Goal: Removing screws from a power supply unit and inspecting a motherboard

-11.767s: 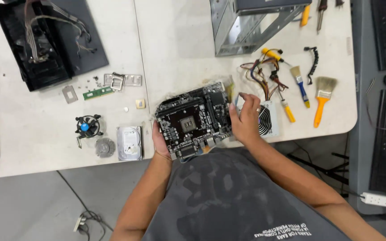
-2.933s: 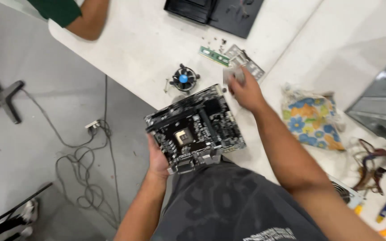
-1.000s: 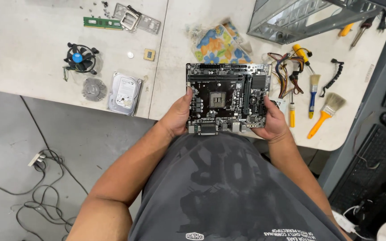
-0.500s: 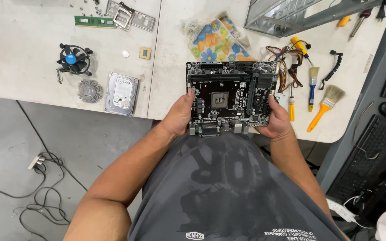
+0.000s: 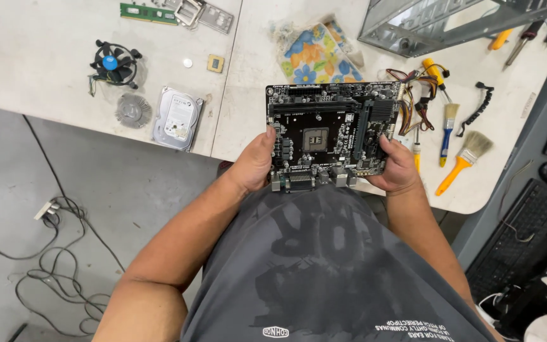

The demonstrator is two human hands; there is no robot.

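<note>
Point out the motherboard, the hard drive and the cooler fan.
motherboard [image 5: 333,130], head view, on its centre socket.
hard drive [image 5: 177,118], head view, on its top label.
cooler fan [image 5: 114,63], head view, on its blue hub.

Bright, even daylight — no harsh glare, only a mild sheen on the hard drive [image 5: 177,118] at ten o'clock. Shadows are soft beneath the table [image 5: 45,69] edge. Focus is sharp centrally — wide-angle bending stretches the frame edges.

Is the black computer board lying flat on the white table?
No, both hands, left hand and right hand, hold the black computer board up.
</note>
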